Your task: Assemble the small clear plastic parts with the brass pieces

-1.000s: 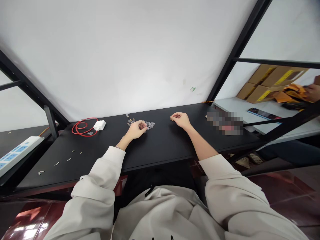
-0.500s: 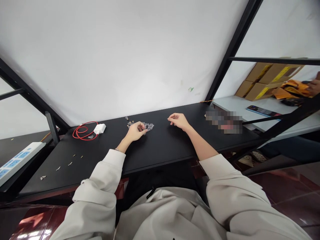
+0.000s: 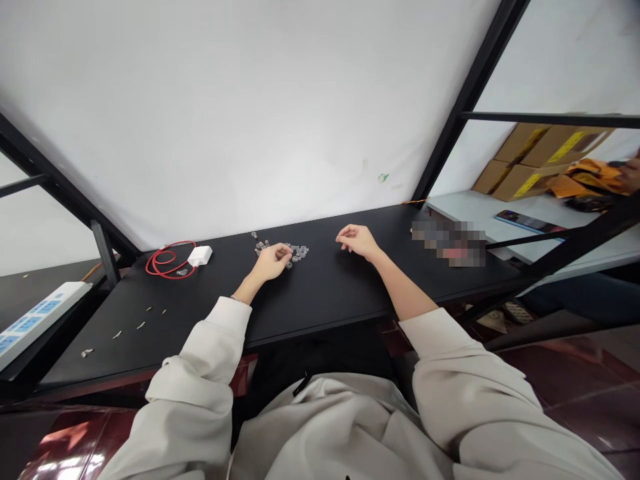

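My left hand (image 3: 271, 262) rests on the black table (image 3: 320, 293) with its fingers curled, the fingertips in a heap of several small clear and metal parts (image 3: 296, 251). What the fingers pinch is too small to name. My right hand (image 3: 357, 240) lies further right on the table, fingers loosely curled together, apart from the heap.
A white charger (image 3: 199, 255) with a coiled red cable (image 3: 164, 263) lies at the back left. Several tiny parts (image 3: 130, 329) are strewn near the left front. A white power strip (image 3: 35, 318) sits far left. Cardboard boxes (image 3: 530, 167) and a phone (image 3: 522, 221) are on the neighbouring white table.
The view shifted slightly. My left hand's fingers have moved a little in the heap of parts; my right hand has stayed in place.
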Motion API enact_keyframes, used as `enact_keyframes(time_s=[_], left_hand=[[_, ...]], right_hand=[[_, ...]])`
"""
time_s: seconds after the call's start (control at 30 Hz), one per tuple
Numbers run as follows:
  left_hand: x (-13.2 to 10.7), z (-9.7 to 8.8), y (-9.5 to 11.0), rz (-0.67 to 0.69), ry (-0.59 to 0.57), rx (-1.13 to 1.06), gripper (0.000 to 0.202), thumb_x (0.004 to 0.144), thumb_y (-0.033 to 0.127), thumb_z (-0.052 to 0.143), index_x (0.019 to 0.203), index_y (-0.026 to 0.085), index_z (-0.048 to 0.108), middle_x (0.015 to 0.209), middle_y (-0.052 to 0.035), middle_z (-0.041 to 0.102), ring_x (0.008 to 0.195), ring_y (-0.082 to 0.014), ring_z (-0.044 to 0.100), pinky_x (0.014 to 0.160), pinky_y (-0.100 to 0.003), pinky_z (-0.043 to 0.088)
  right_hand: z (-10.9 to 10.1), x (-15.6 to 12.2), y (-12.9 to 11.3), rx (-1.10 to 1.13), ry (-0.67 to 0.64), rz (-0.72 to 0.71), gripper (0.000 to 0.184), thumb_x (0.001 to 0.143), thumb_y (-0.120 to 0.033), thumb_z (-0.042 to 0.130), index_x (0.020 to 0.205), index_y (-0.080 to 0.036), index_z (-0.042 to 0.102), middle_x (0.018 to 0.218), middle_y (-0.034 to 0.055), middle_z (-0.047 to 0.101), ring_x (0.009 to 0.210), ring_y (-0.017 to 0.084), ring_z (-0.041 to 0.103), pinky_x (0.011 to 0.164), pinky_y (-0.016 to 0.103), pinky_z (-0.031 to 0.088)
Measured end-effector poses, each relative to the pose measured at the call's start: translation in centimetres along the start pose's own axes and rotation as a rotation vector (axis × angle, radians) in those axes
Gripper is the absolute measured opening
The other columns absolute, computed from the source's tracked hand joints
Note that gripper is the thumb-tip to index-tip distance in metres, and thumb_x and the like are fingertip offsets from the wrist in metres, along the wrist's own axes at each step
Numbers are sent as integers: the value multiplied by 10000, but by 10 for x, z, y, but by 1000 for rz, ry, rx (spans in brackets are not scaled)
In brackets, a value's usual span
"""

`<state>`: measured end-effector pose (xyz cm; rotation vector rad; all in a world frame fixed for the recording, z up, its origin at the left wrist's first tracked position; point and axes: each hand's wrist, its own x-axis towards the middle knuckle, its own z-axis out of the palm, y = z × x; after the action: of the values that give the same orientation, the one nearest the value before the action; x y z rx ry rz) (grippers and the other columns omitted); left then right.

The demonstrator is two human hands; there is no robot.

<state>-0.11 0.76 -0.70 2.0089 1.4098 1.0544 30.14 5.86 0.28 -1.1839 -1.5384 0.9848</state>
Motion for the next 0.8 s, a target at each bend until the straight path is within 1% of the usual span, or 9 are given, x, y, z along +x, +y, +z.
enact_keyframes(time_s=[0.1, 0.17, 0.27, 0.33, 0.37, 0.47, 0.53, 0.67, 0.8], left_hand=[[1, 1, -1, 8, -9, -7, 193, 835, 337, 643, 939, 188, 708, 849, -52, 729, 665, -152, 622, 707, -320, 542], [0, 1, 0, 23, 0, -10, 206, 837, 332, 634, 962, 192, 718, 945, -65, 735, 657, -141, 605, 701, -317, 540], [0, 0, 1, 37, 43, 18, 202, 831, 318, 637, 963, 195, 728, 1003, -70, 720, 642, -130, 580, 697, -318, 537], [-1, -2, 3, 33, 75, 50, 186, 829, 303, 644, 956, 195, 726, 960, -64, 708, 631, -129, 570, 697, -320, 530], [-1, -3, 3, 27, 89, 56, 179, 829, 295, 646, 959, 194, 719, 936, -59, 702, 624, -128, 566, 689, -316, 524], [-2, -7, 4, -8, 131, 22, 200, 819, 288, 667, 998, 198, 666, 870, -31, 685, 576, -111, 541, 634, -284, 492], [-2, -9, 4, -22, 164, -2, 236, 806, 300, 691, 1011, 204, 621, 857, -16, 680, 549, -98, 525, 610, -268, 474], [-1, -7, 5, -16, 168, -31, 240, 816, 342, 700, 976, 207, 583, 871, -16, 690, 563, -97, 564, 618, -263, 481], [-1, -6, 4, -19, 159, -73, 264, 825, 376, 696, 993, 208, 582, 881, -21, 694, 584, -106, 595, 622, -264, 499]], right_hand=[[4, 1, 0, 31, 9, 14, 147, 690, -196, 789, 735, -146, 659, 643, 38, 684, 475, 94, 567, 375, 172, 381], [18, 4, -5, 83, 15, 22, 135, 690, -189, 786, 732, -150, 664, 668, 41, 694, 465, 86, 553, 365, 172, 367], [58, 15, -21, 118, -87, 12, 124, 682, -184, 793, 731, -157, 683, 671, 39, 692, 481, 101, 575, 356, 177, 363], [91, 23, -33, 168, -195, -43, 109, 690, -184, 787, 752, -159, 701, 689, 36, 696, 503, 108, 592, 373, 182, 385], [107, 25, -38, 201, -211, -65, 109, 695, -188, 786, 766, -162, 707, 714, 37, 706, 511, 105, 594, 393, 186, 406], [137, 26, -41, 232, -118, -109, 99, 703, -211, 786, 751, -168, 711, 738, 36, 717, 552, 105, 610, 471, 195, 471], [140, 19, -36, 229, -100, -117, 122, 697, -238, 800, 759, -170, 719, 718, 32, 713, 566, 113, 615, 489, 202, 484], [126, 3, -26, 276, -127, -88, 189, 700, -297, 812, 810, -159, 744, 641, 22, 681, 506, 105, 570, 424, 199, 428], [120, -2, -30, 349, -141, -42, 254, 657, -310, 850, 830, -145, 764, 635, 28, 686, 490, 100, 547, 388, 196, 395]])
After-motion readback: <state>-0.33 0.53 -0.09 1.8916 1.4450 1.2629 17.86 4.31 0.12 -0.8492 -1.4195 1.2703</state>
